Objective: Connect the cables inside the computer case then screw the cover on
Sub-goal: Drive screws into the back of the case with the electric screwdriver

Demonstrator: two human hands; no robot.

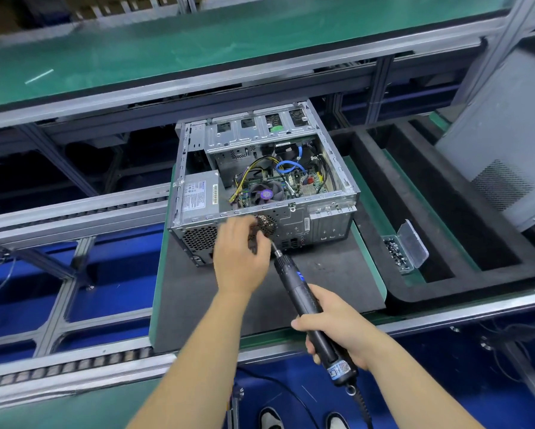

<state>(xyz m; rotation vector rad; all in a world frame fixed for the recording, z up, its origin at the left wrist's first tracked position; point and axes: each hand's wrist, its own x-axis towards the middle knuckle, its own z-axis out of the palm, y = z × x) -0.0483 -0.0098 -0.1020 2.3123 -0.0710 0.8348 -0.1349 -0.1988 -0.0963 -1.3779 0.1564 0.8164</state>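
An open computer case (331, 181) lies on its side on a dark pallet mat (322, 283), showing yellow and blue cables (291, 166), a fan and the power supply (199, 196). My right hand (337, 326) grips a black electric screwdriver (303, 301) whose bit points at the case's rear panel near the fan grille. My left hand (241, 255) is at the bit's tip, fingers curled and pinching there; what they pinch is hidden. The grey side cover (504, 134) leans upright at the far right.
A small clear box of screws (402, 249) sits open on the green tray edge right of the case. Black foam trays (445, 212) lie to the right. Conveyor rails run left and right; a green bench stretches behind. The screwdriver cord hangs down by my feet.
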